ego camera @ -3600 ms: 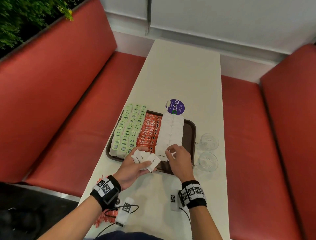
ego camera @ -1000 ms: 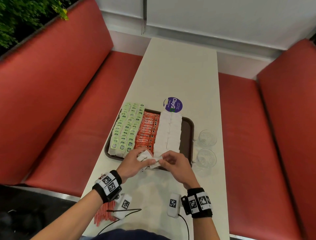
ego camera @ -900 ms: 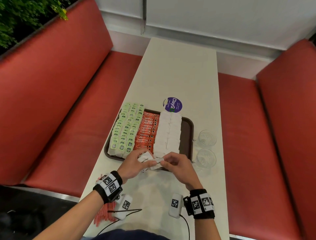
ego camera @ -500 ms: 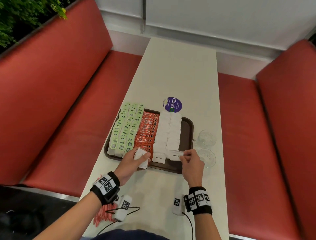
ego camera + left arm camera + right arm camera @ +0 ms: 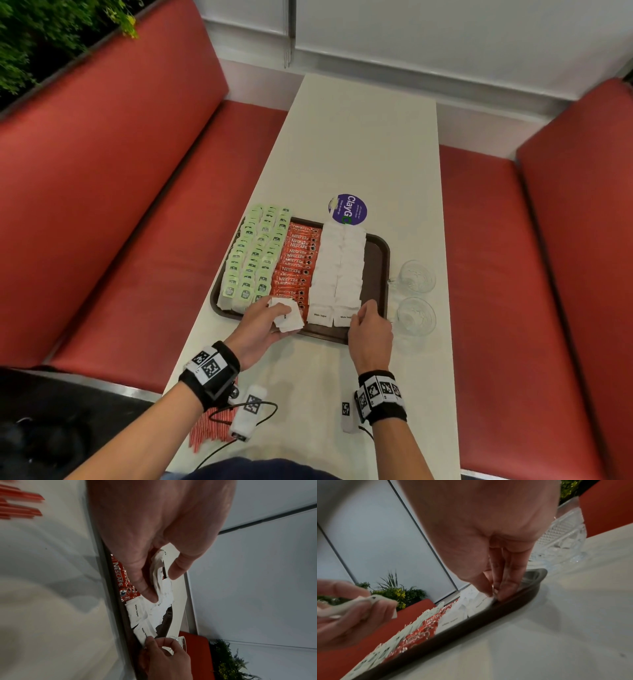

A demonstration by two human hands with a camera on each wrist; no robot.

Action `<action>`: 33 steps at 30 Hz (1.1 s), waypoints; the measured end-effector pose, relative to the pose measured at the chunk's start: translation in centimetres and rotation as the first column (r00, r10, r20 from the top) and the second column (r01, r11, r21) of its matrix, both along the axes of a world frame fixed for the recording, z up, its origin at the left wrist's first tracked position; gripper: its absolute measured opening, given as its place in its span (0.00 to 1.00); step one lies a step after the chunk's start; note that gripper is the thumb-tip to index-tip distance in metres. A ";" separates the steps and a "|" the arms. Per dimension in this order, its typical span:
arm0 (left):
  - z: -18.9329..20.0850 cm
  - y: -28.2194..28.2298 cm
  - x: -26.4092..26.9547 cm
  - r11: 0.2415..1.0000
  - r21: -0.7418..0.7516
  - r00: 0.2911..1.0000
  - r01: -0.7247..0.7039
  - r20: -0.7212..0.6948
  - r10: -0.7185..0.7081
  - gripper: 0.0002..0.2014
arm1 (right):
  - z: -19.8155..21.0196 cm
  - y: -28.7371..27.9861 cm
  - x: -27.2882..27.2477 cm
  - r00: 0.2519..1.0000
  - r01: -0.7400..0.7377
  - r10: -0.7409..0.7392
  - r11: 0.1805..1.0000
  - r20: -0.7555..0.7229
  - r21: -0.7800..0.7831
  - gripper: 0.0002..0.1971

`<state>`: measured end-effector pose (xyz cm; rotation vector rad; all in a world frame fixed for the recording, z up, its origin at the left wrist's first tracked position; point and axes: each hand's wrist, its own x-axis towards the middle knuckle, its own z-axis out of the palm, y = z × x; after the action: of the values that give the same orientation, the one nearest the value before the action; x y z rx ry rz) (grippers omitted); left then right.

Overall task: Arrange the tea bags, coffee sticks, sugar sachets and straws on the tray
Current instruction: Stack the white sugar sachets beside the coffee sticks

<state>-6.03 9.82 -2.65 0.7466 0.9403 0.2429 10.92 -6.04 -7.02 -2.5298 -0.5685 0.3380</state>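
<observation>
My right hand [image 5: 370, 329] pinches a sugar sachet [image 5: 344, 317] flat at the tray's [image 5: 378, 260] near edge, its long axis running nine to three, while my left hand [image 5: 260, 325], at nine o'clock from it, grips the spare sachets [image 5: 286, 315], so the right fingers [image 5: 503, 588] are nearer.

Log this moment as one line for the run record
step: laying sugar sachets | left hand: holds spare sachets | right hand: fingers setting a sachet on tray | straws: off tray
</observation>
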 end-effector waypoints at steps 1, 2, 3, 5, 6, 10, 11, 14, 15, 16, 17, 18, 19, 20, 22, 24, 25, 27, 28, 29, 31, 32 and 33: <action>0.0 0.0 0.0 1.000 -0.001 1.000 0.000 0.004 0.000 0.17 | -0.1 0.0 -0.1 1.000 -0.001 0.001 1.000 0.015 -0.003 0.08; 0.1 -0.1 0.0 1.000 -0.002 1.000 0.003 0.010 -0.003 0.17 | -0.3 0.1 -0.2 1.000 -0.002 0.002 1.000 0.030 -0.007 0.08; 0.2 -0.1 0.0 1.000 -0.002 1.000 0.009 0.014 -0.009 0.17 | -0.4 0.1 -0.3 0.999 -0.004 0.005 1.000 0.040 -0.016 0.08; 0.3 -0.1 -0.1 1.000 0.003 0.999 0.030 0.022 -0.030 0.18 | -0.6 0.1 -0.3 0.997 -0.023 0.027 0.998 0.066 -0.053 0.07; 0.4 -0.1 -0.1 0.999 0.009 0.999 0.042 0.022 -0.042 0.19 | -0.8 0.2 -0.3 0.996 -0.032 0.037 0.997 0.078 -0.076 0.06; 0.4 -0.2 -0.1 0.997 0.039 0.997 0.065 0.029 -0.066 0.22 | -1.5 0.3 -0.4 0.992 -0.037 0.055 0.988 0.113 -0.152 0.05; 0.5 -0.3 0.0 0.997 0.045 0.997 0.065 0.036 -0.066 0.22 | -1.5 0.2 -0.4 0.991 -0.044 0.064 0.985 0.115 -0.166 0.05; 0.5 -0.6 0.0 0.995 0.073 0.996 0.066 0.062 -0.071 0.21 | -0.8 0.2 -0.4 0.987 -0.071 0.096 0.981 0.130 -0.179 0.06; 0.5 -0.7 0.0 0.994 0.086 0.995 0.069 0.067 -0.074 0.21 | -0.4 0.1 -0.4 0.983 -0.083 0.108 0.983 0.151 -0.164 0.07; 0.4 -0.7 0.0 0.992 0.100 0.994 0.075 0.072 -0.083 0.21 | -0.2 0.1 -0.5 0.976 -0.096 0.120 0.986 0.180 -0.135 0.07; 0.2 -0.7 -0.1 0.990 0.115 0.993 0.084 0.072 -0.093 0.21 | 0.2 0.1 -0.6 0.973 -0.107 0.123 0.990 0.194 -0.092 0.07; 0.0 -0.7 -0.1 0.985 0.141 0.992 0.098 0.063 -0.108 0.20 | 0.6 0.2 -0.7 0.977 -0.126 0.129 0.992 0.170 -0.027 0.07; -0.1 -0.8 -0.1 0.977 0.177 0.991 0.119 0.045 -0.128 0.20 | 1.2 0.4 -0.7 0.985 -0.150 0.143 0.987 0.099 0.065 0.07; -0.2 -0.8 0.0 0.964 0.222 0.989 0.143 0.012 -0.150 0.19 | 1.9 0.7 -0.8 0.987 -0.158 0.159 0.971 0.008 0.178 0.06; -0.2 -0.8 0.1 0.911 0.354 0.977 0.212 -0.066 -0.202 0.18 | 4.0 1.1 -0.9 0.959 -0.132 0.213 0.918 -0.184 0.373 0.05; -0.1 -0.8 0.0 0.811 0.494 0.950 0.313 -0.161 -0.268 0.20 | 5.7 1.5 -1.0 0.893 -0.174 0.333 0.876 -0.304 0.450 0.05; 0.0 -0.7 0.0 0.770 0.527 0.933 0.360 -0.195 -0.302 0.21 | 6.1 1.6 -1.0 0.862 -0.235 0.396 0.866 -0.318 0.441 0.05; 0.0 -0.6 -0.1 0.737 0.543 0.915 0.403 -0.212 -0.344 0.23 | 6.0 1.5 -0.8 0.827 -0.376 0.485 0.853 -0.285 0.361 0.07; 0.0 -0.6 -0.1 0.722 0.554 0.909 0.414 -0.219 -0.354 0.22 | 5.9 1.5 -0.6 0.820 -0.426 0.508 0.849 -0.263 0.313 0.07; 0.0 -0.5 -0.1 0.705 0.567 0.903 0.426 -0.229 -0.362 0.22 | 5.7 1.4 -0.4 0.817 -0.451 0.516 0.850 -0.257 0.270 0.07; 0.1 -0.3 -0.3 0.679 0.587 0.896 0.442 -0.245 -0.371 0.21 | 5.5 1.1 -0.1 0.808 -0.470 0.514 0.857 -0.289 0.211 0.06; 0.1 -0.2 -0.5 0.667 0.598 0.894 0.445 -0.256 -0.367 0.20 | 5.4 0.9 0.0 0.801 -0.475 0.510 0.860 -0.313 0.186 0.06; -0.1 -0.1 -0.6 0.658 0.607 0.894 0.445 -0.267 -0.359 0.20 | 5.3 0.7 0.0 0.798 -0.475 0.501 0.865 -0.335 0.162 0.07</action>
<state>-6.65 9.75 -2.72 1.6310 0.7685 0.1265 10.96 -5.38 -1.76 -2.1345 -1.0571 0.9404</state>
